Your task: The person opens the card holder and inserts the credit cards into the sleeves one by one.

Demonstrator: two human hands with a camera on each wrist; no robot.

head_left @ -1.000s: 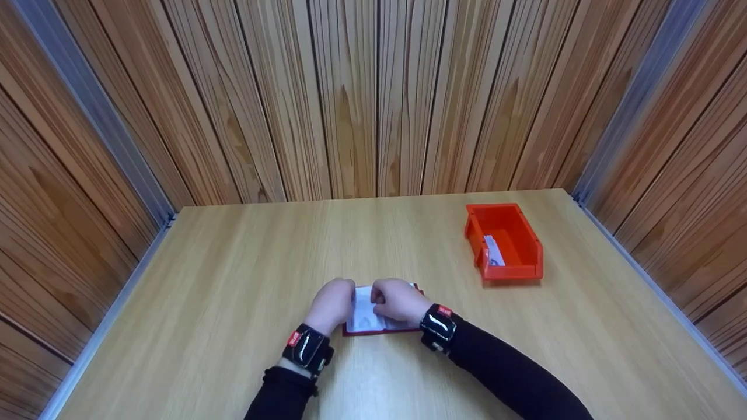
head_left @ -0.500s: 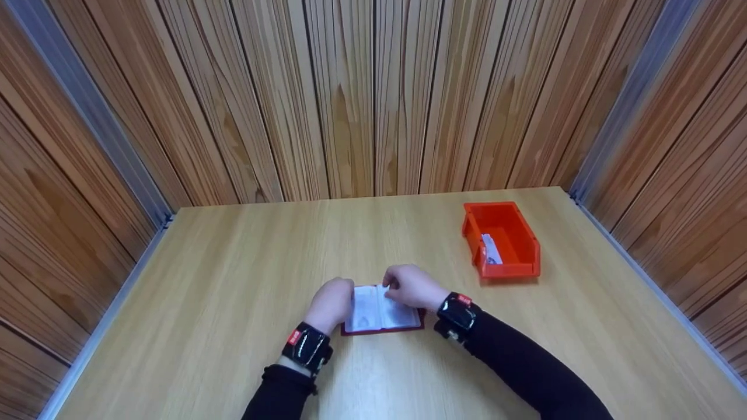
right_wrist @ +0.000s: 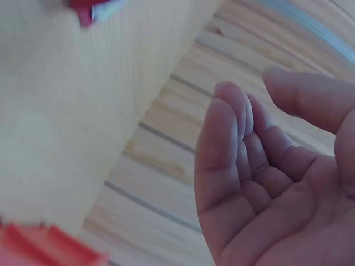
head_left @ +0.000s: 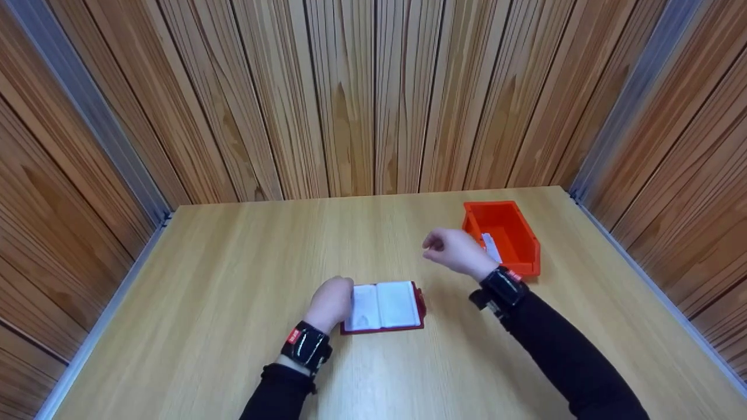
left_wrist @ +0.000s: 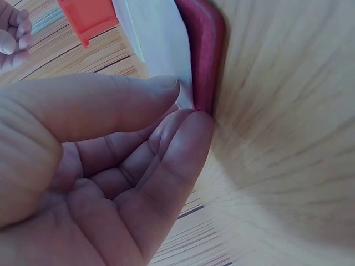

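A small red-covered notebook (head_left: 398, 306) lies spread on the table with white pages facing up. At its left edge my left hand (head_left: 331, 303) pinches the pages and cover; the left wrist view shows the thumb (left_wrist: 150, 95) over the page and curled fingers at the red cover's edge (left_wrist: 205, 61). Away from the notebook, my right hand (head_left: 458, 252) is raised above the table, just left of the orange bin. Its loosely bent fingers (right_wrist: 216, 149) hold nothing, and the thumb stands apart from them.
The orange bin (head_left: 532, 269) stands at the back right with a white printed slip (head_left: 491, 248) inside. Wood-plank walls enclose the table (head_left: 233, 280) at the back and both sides.
My right hand has left the notebook and moved up and right towards the bin, uncovering the right page, which now lies flat. The left hand keeps its place at the left edge.
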